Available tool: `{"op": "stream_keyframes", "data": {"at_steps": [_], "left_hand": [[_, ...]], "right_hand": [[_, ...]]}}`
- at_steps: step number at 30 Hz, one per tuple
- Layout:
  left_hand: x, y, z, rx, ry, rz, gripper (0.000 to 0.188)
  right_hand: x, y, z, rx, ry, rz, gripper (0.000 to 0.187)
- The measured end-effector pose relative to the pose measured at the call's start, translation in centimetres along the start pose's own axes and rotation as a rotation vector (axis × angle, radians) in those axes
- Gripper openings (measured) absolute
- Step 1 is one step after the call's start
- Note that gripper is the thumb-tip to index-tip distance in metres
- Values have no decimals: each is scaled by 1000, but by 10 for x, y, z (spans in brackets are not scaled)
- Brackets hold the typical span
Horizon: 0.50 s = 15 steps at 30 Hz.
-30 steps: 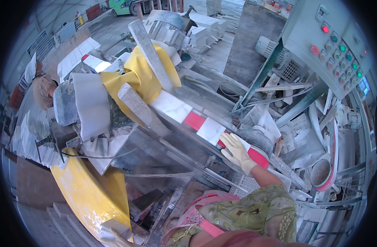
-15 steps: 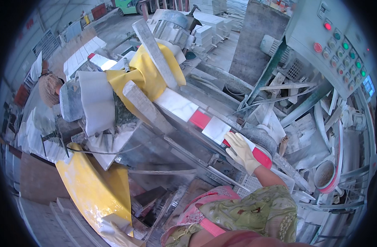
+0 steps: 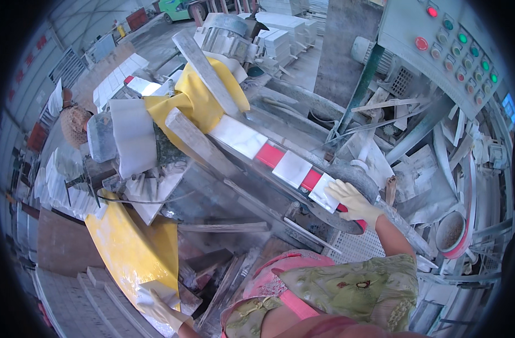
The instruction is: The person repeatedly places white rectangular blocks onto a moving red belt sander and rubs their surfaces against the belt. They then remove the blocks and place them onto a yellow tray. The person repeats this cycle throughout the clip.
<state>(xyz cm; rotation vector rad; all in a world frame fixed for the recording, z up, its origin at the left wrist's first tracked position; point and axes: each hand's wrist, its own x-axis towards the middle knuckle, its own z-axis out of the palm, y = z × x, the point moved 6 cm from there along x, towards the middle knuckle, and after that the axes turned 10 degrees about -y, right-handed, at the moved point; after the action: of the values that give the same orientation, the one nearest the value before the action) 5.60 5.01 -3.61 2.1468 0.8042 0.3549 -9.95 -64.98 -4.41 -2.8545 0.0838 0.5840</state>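
My right hand [image 3: 356, 201], in a cream glove, lies with stretched fingers at the near end of a red conveyor belt [image 3: 270, 155]. Its fingertips touch the edge of a white stone tile [image 3: 323, 193]. Farther up the belt lie another white tile [image 3: 292, 169] and a longer veined white piece [image 3: 239, 137], with red gaps between them. At the lower left, my gloved left hand [image 3: 159, 312] is closed on a small white tile [image 3: 160, 292] over a wet yellow sheet [image 3: 128, 248]. Its fingers are partly hidden.
Yellow cloth [image 3: 198, 93] and wooden bars [image 3: 204, 73] cover the belt's far part, near a motor [image 3: 229, 42]. A control panel [image 3: 446, 48] with lit buttons stands at upper right. Stone offcuts [image 3: 421, 174] and a round bucket [image 3: 451, 234] lie right. A green forklift [image 3: 178, 8] is far back.
My right hand has slid toward the belt's near end, and more of the tile beside its fingers shows. My left hand stays over the yellow sheet with its tile. The view has shifted slightly.
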Motion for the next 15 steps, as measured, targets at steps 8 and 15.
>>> {"op": "stream_keyframes", "data": {"at_steps": [8,15], "left_hand": [[14,-10,4,26,-17,9,101],[-2,2,2,-48,-11,-15,100]], "right_hand": [[36,-22,8,-288,406,51,86],[34,-11,-8,-89,519,-26,65]]}}
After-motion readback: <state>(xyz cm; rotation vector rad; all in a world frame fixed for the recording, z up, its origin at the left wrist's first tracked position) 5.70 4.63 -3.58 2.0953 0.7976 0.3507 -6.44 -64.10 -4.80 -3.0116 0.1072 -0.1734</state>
